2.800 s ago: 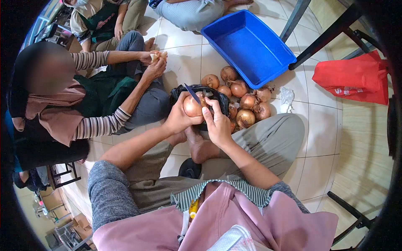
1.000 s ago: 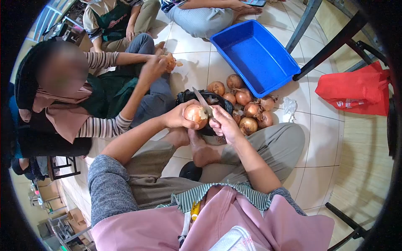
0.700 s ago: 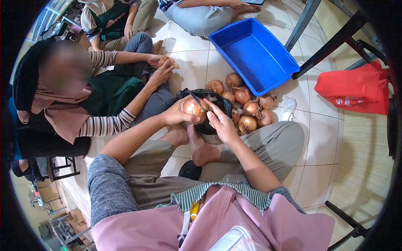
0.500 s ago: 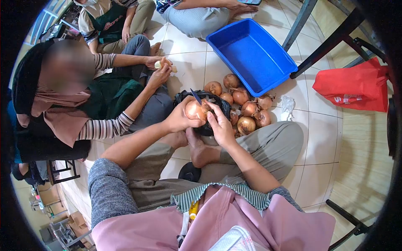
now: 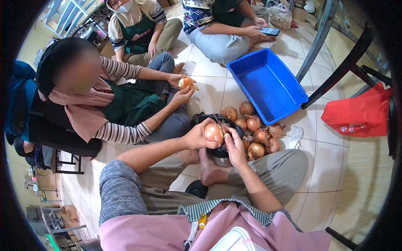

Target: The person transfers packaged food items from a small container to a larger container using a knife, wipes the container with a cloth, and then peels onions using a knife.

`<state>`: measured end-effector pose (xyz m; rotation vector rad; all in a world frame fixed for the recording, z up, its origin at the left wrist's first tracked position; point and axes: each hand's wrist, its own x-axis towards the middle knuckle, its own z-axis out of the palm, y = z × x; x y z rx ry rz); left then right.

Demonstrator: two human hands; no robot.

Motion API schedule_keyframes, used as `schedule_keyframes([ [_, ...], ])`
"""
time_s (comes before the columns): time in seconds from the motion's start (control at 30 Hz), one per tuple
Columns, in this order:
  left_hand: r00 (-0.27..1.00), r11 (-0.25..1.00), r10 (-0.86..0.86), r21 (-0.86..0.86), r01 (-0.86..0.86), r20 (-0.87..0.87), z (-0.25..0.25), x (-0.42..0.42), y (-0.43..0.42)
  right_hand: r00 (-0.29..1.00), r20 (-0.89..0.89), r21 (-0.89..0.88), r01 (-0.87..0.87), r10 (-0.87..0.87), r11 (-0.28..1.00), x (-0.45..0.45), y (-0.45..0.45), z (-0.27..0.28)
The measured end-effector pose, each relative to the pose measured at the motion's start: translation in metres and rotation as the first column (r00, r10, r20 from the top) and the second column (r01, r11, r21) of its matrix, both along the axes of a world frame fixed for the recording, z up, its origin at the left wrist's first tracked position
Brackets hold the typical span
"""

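Observation:
A brown-skinned onion (image 5: 213,133) is held in my left hand (image 5: 197,137), whose fingers wrap round its left side. My right hand (image 5: 235,147) grips a small knife (image 5: 217,119) close against the onion's right side. The blade points up and away, seen nearly edge-on; the handle is hidden in my fingers. Below and behind my hands a black plastic bag (image 5: 202,119) lies open on the floor. To its right sits a pile of unpeeled onions (image 5: 261,136).
A blue plastic tub (image 5: 268,85) stands beyond the onions. At left, a co-worker holds a partly peeled onion (image 5: 185,82). Another person holds a phone (image 5: 268,31). A red bag (image 5: 356,113), crumpled clear plastic (image 5: 295,136) and metal table legs (image 5: 320,37) are at right.
My view has tilted up, so everything sits lower and further right in it. The knife blade has turned from showing its flat side to nearly edge-on. Both hands keep their hold.

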<state>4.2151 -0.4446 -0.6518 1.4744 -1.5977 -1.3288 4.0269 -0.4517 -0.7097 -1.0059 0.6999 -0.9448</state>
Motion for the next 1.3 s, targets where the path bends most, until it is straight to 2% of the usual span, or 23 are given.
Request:
schedule_keyframes([
  [0.03,1.0,0.999,-0.015,0.028,0.016,-0.027,-0.004,0.002,0.001,1.0,0.03,0.034,-0.002,0.001,0.999,0.0,0.0,0.002],
  [0.1,0.996,0.996,-0.04,0.081,0.047,-0.085,-0.007,0.006,0.002,0.985,0.154,0.249,-0.118,0.081,0.961,-0.014,-0.001,0.015],
  [0.13,0.987,0.988,-0.11,0.098,0.122,-0.115,0.001,0.008,0.001,0.985,0.117,0.326,-0.16,0.129,0.932,-0.02,-0.003,0.022],
  [0.2,0.953,0.953,-0.238,0.144,0.266,-0.19,0.015,0.02,-0.006,0.951,0.195,0.424,-0.303,0.241,0.853,-0.032,-0.011,0.036],
  [0.23,0.914,0.911,-0.405,-0.094,0.401,-0.025,0.005,0.033,-0.014,0.929,0.233,0.484,-0.368,0.288,0.794,-0.036,-0.014,0.036],
  [0.27,0.897,0.905,-0.411,0.05,0.423,-0.164,0.01,0.036,-0.014,0.886,0.325,0.443,-0.452,0.331,0.775,-0.032,-0.025,0.031],
  [0.3,0.884,0.889,-0.293,0.237,0.392,-0.365,0.018,0.033,-0.008,0.846,0.411,0.448,-0.511,0.339,0.734,-0.036,-0.011,0.015],
  [0.33,0.916,0.883,-0.339,0.264,0.389,-0.216,0.026,0.034,-0.008,0.825,0.448,0.449,-0.541,0.345,0.711,-0.034,-0.011,0.022],
  [0.37,0.897,0.878,-0.342,0.246,0.411,-0.279,0.012,0.041,-0.007,0.827,0.467,0.466,-0.532,0.314,0.707,-0.031,-0.01,0.017],
  [0.43,0.889,0.926,-0.175,0.237,0.295,-0.423,0.004,0.036,-0.001,0.829,0.497,0.493,-0.513,0.256,0.703,-0.026,-0.008,0.016],
  [0.57,0.897,0.937,0.052,0.333,0.108,-0.439,-0.016,0.018,0.007,0.852,0.48,0.539,-0.473,0.208,0.697,-0.025,-0.008,0.01],
  [0.63,0.921,0.942,0.082,0.332,0.053,-0.382,-0.022,0.009,0.01,0.857,0.467,0.538,-0.469,0.216,0.7,-0.025,-0.006,0.009],
  [0.73,0.926,0.967,0.048,0.251,0.052,-0.375,-0.033,0.012,0.01,0.894,0.405,0.543,-0.403,0.19,0.737,-0.022,-0.004,0.006],
  [0.83,0.952,0.974,-0.087,0.175,0.143,-0.294,-0.035,0.02,0.007,0.945,0.311,0.563,-0.269,0.102,0.782,-0.019,-0.006,0.004],
  [0.93,0.913,0.957,-0.158,0.168,0.235,-0.375,-0.026,0.023,0.012,0.972,0.234,0.55,-0.144,0.014,0.823,-0.033,-0.026,-0.016],
  [0.97,0.918,0.958,-0.162,0.165,0.234,-0.363,-0.022,0.021,0.013,0.984,0.176,0.588,-0.105,-0.001,0.802,-0.037,-0.029,-0.026],
  [1.03,0.925,0.96,-0.167,0.159,0.232,-0.34,-0.016,0.016,0.016,0.997,0.067,0.549,-0.072,0.042,0.832,-0.036,-0.026,-0.03],
  [1.23,0.938,0.978,-0.136,0.108,0.178,-0.318,-0.013,0.015,0.018,0.999,-0.05,0.533,0.022,0.006,0.846,-0.03,-0.027,-0.038],
  [1.3,0.937,0.979,-0.124,0.115,0.169,-0.325,-0.009,0.013,0.021,0.983,-0.165,0.507,0.154,-0.08,0.848,-0.03,-0.03,-0.046],
])
